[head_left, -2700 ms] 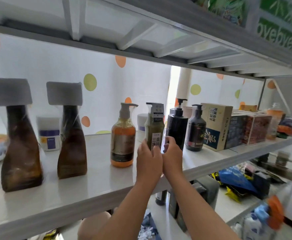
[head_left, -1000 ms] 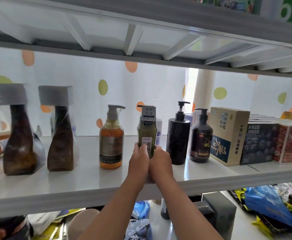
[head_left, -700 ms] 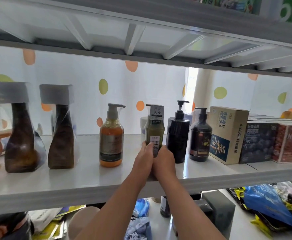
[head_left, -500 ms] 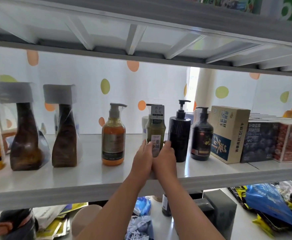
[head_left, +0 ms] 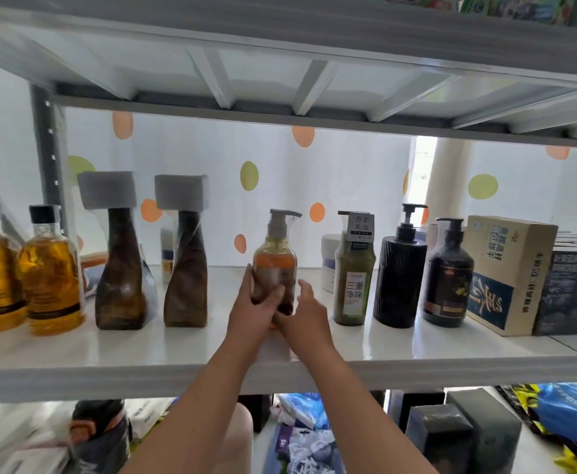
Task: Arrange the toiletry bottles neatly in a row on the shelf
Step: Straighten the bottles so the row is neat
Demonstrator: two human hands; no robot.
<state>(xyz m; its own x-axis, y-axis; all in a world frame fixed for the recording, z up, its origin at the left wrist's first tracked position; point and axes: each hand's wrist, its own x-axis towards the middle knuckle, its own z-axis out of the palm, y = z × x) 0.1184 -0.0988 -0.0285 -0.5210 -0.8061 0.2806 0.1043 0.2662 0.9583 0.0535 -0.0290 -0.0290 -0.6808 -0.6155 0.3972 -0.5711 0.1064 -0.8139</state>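
On the white shelf (head_left: 417, 347) an orange pump bottle (head_left: 275, 258) stands in the middle, and my left hand (head_left: 251, 313) wraps its lower part from the left. My right hand (head_left: 302, 314) is at the bottle's lower right with its fingers apart, a small gap showing beside the bottle. To the right stand a green labelled pump bottle (head_left: 353, 278), a tall black pump bottle (head_left: 400, 278) and a dark round pump bottle (head_left: 449, 278). To the left stand two brown twisted bottles (head_left: 119, 278) (head_left: 186, 278) with grey caps.
Two amber liquid bottles (head_left: 49, 271) stand at the far left. A white jar (head_left: 328, 261) sits behind the green bottle. Cardboard boxes (head_left: 506, 268) fill the shelf's right end. The upper shelf's underside (head_left: 280, 107) hangs close above. Bags and boxes clutter the level below.
Both hands have let go of the green bottle, which now stands next to the black one, and moved left to the orange pump bottle. The camera has turned left.
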